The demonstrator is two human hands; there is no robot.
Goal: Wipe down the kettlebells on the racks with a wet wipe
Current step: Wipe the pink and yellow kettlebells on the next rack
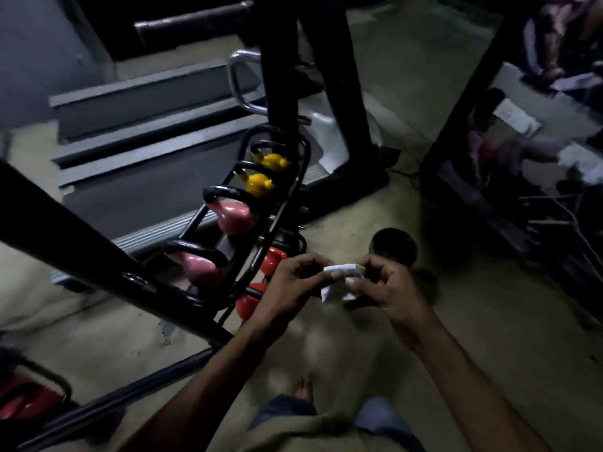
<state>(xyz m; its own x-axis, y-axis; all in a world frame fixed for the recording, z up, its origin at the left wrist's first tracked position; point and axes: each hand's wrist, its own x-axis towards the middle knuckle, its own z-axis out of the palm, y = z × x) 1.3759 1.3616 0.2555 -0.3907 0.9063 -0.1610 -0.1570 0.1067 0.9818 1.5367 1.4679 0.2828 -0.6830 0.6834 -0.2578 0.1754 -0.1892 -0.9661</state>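
Observation:
A white wet wipe (339, 282) is pinched between my left hand (293, 285) and my right hand (388, 288), held over the floor just right of the rack. The black tiered kettlebell rack (295, 187) slants up to the left of my hands. On it sit two yellow kettlebells (259, 184), two pink kettlebells (233, 216) and, lowest and nearest my left hand, two red kettlebells (270, 261). My left hand partly hides the red ones. Neither hand touches a kettlebell.
A dark round object (393, 246) rests on the floor just beyond my right hand. A treadmill (146, 171) lies behind the rack. Black machine posts (280, 60) rise at the centre, a black bar (81, 243) crosses the left, and cluttered equipment (538, 190) fills the right.

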